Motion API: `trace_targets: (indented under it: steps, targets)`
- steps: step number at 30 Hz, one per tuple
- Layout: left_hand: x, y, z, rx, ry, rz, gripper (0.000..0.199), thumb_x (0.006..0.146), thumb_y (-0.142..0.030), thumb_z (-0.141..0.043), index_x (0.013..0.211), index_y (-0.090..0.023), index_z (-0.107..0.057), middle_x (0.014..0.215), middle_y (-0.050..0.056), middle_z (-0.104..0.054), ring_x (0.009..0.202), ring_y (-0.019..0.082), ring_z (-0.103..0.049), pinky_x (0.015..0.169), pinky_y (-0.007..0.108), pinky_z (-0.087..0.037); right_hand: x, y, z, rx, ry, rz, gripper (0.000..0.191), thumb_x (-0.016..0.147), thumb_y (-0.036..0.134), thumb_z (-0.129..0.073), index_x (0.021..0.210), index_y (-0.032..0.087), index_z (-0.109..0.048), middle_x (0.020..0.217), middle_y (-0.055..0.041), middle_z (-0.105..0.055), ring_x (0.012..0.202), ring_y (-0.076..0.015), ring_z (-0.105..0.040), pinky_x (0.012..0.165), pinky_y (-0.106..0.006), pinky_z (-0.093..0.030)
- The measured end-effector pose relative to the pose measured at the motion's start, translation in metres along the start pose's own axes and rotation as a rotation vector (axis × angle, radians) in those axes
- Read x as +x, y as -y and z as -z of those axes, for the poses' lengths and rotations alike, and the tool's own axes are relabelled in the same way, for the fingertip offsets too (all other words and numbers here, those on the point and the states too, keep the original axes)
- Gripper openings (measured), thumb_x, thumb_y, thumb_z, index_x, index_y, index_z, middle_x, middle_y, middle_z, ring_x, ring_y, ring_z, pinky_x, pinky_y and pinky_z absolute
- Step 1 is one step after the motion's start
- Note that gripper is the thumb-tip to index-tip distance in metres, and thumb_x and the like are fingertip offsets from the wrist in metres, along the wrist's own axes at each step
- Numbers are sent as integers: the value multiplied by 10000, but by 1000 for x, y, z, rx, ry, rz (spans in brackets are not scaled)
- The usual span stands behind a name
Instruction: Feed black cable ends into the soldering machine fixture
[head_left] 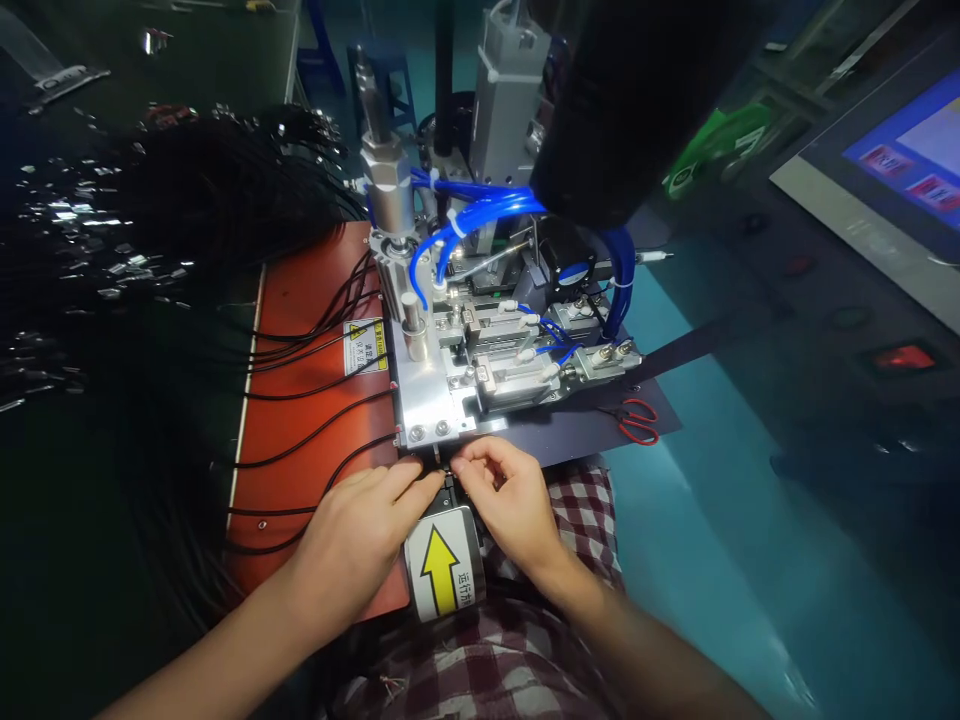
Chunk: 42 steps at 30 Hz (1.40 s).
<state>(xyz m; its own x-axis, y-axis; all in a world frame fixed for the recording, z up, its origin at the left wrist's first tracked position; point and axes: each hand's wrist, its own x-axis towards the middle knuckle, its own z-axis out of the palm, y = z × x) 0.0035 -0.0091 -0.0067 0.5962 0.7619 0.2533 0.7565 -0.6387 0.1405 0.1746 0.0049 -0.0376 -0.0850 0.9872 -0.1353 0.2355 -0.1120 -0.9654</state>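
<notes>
Both hands meet at the front of a metal machine (439, 385) with blue air hoses (495, 205). My left hand (360, 515) is closed, thumb and fingertips brought together over a narrow dark track (448, 492). Black cables (315, 387) run over the orange board, and one passes beneath this hand. Just right of the track, my right hand (510, 490) makes a pinch, its fingertips close to the left ones. Whatever lies between the fingers is too small or hidden to make out. A white label with a yellow arrow (440, 565) sits below the fingertips.
An orange board (300, 290) lies left of the machine, and a large bundle of black cables (210, 190) with shiny ends is beyond it. Red-handled scissors (637, 421) rest on the dark plate at right. A screen (911, 150) stands far right.
</notes>
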Motion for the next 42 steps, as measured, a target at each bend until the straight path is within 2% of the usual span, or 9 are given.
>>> trace_targets:
  steps: [3, 5, 9, 15, 22, 28, 30, 35, 42]
  targets:
    - [0, 0, -2, -16, 3, 7, 339, 900, -98, -326, 1030, -134, -637, 853, 94, -663, 634, 186, -597, 541, 298, -487, -4, 1, 3, -125, -40, 96, 143, 819, 244, -550, 694, 180, -576, 692, -9, -530, 621, -131, -457, 596, -263, -365]
    - [-1, 1, -2, -25, 2, 5, 335, 903, -104, -328, 1038, -132, -633, 856, 95, -663, 637, 189, -599, 539, 302, -491, -4, 0, 4, -51, -27, -7, 161, 816, 280, -552, 690, 181, -563, 652, 4, -514, 583, -124, -437, 560, -258, -348]
    - [-2, 2, -2, -34, 7, 1, 326, 895, -98, -338, 1026, -127, -636, 846, 94, -663, 642, 190, -606, 545, 306, -501, 4, -6, 3, 325, 90, -361, 218, 739, 348, -606, 646, 170, -524, 506, 58, -418, 456, -87, -325, 455, -234, -249]
    - [0, 1, 0, -58, 28, 31, 330, 868, -77, -365, 1045, -153, -633, 887, 87, -674, 677, 175, -623, 571, 281, -503, 1, -16, 7, 496, 109, -481, 246, 700, 355, -652, 644, 152, -525, 483, 75, -410, 432, -59, -292, 453, -219, -194]
    - [-2, 2, -2, -90, 23, 51, 316, 883, -117, -373, 1055, -158, -636, 882, 83, -673, 702, 183, -628, 580, 284, -503, -16, 0, 6, 284, 148, -390, 241, 728, 392, -637, 692, 161, -578, 540, 37, -469, 464, -91, -374, 445, -227, -277]
    - [-2, 3, -3, -105, 18, 52, 315, 895, -118, -363, 1044, -149, -638, 880, 84, -672, 700, 189, -627, 583, 295, -513, -13, 14, 12, -313, -8, 51, 182, 819, 239, -534, 644, 196, -559, 641, -4, -536, 613, -141, -465, 606, -285, -334]
    - [-2, 3, -3, -109, 24, 59, 317, 891, -114, -365, 1045, -150, -639, 875, 82, -671, 700, 188, -628, 590, 297, -519, -9, 10, 13, -213, 20, 27, 172, 811, 235, -539, 644, 194, -550, 628, 2, -517, 595, -136, -449, 585, -278, -332]
    - [0, 3, -1, -94, 18, 48, 330, 901, -122, -344, 1017, -147, -651, 831, 76, -674, 665, 174, -627, 568, 279, -519, 0, -12, 9, 397, 182, -348, 187, 748, 318, -617, 654, 174, -544, 478, 65, -413, 437, -87, -345, 449, -223, -261]
    - [0, 3, 1, -118, 24, 41, 346, 918, -125, -320, 1041, -134, -643, 831, 83, -676, 664, 180, -635, 556, 283, -522, -1, -22, 10, 526, 143, -370, 259, 778, 399, -602, 729, 145, -611, 615, 25, -522, 473, -75, -399, 486, -224, -293]
